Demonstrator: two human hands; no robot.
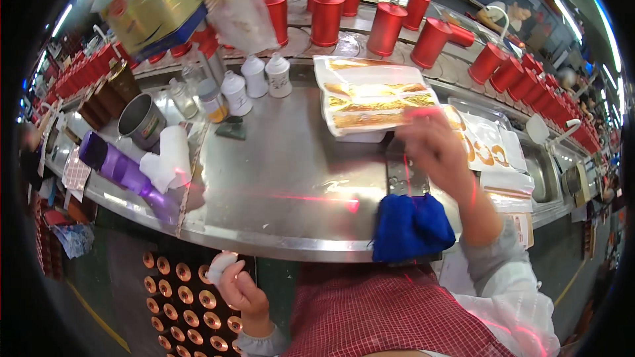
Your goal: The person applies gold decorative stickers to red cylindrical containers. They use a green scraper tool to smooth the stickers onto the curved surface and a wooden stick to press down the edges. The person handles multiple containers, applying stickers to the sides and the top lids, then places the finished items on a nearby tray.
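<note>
Nearest to me, below the steel bench (291, 185), my left hand (241, 291) was curled nearly closed around a small white wad (220, 266), which stuck up out of my fist over a tray of round copper-coloured caps (192, 304). At the bench's near edge lay one blue cloth (411, 226), bunched. Just past the cloth my right hand (433, 149) was blurred with motion, fingers loosely spread; I could not tell whether it had hold of anything. It hovered at the near right corner of a stack of clear packets of gold foil pieces (374, 102), whose long axis ran left to right across the bench, slightly tilted. Far to the left of the cloth lay one purple bottle (126, 175) on its side, its long axis running from upper left to lower right, beside a grey metal cup (141, 121). Beyond the packets stood three white bottles (254, 79), and farthest off, a curving row of red canisters (387, 26), too many to count surely.
</note>
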